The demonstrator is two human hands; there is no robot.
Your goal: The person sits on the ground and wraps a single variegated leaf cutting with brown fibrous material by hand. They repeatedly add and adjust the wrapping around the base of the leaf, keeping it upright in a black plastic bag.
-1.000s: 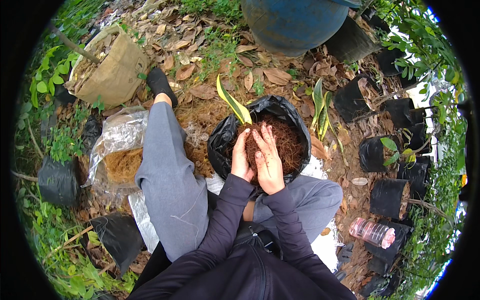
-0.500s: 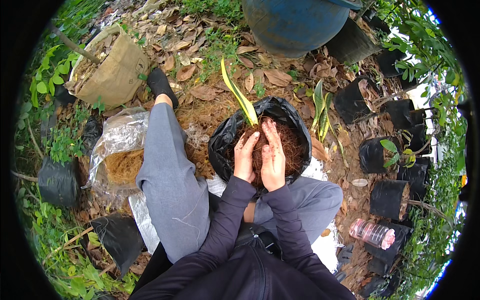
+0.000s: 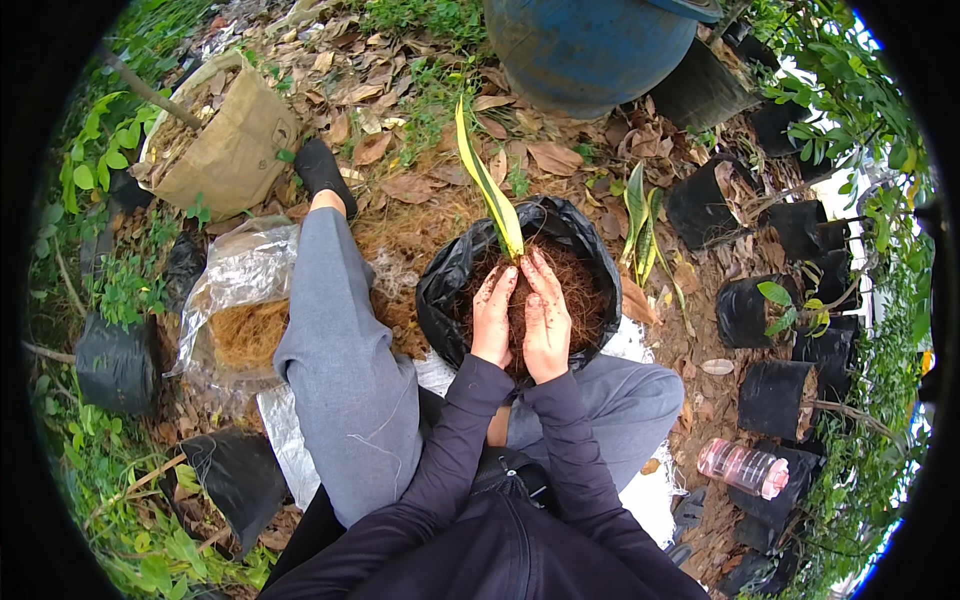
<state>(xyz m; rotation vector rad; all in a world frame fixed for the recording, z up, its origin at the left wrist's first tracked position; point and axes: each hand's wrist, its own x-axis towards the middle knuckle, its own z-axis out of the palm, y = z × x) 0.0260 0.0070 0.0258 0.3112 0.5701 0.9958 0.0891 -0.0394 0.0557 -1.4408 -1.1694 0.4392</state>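
Note:
Between my legs stands a black plastic grow bag (image 3: 440,300), filled with brown coir (image 3: 590,295). A snake plant leaf (image 3: 490,190), green with yellow edges, rises from the coir and leans toward the far left. My left hand (image 3: 493,318) lies on the coir with its fingers stretched out, fingertips at the leaf's base. From the other side my right hand (image 3: 545,318) rests the same way, fingers straight and close to the leaf's base. The two hands nearly meet at their fingertips. Whatever roots the leaf has are hidden in the coir.
Left of my leg lies a clear plastic bag (image 3: 245,260) with coir fibre (image 3: 250,335). More snake plant leaves (image 3: 640,220) are right of the grow bag. A blue barrel (image 3: 590,55), a tan sack (image 3: 225,150), a pink bottle (image 3: 743,467) and several black plant bags (image 3: 778,400) stand around.
The leaf has swung a little to the right and stands straighter. My fingertips have drawn closer together around its base.

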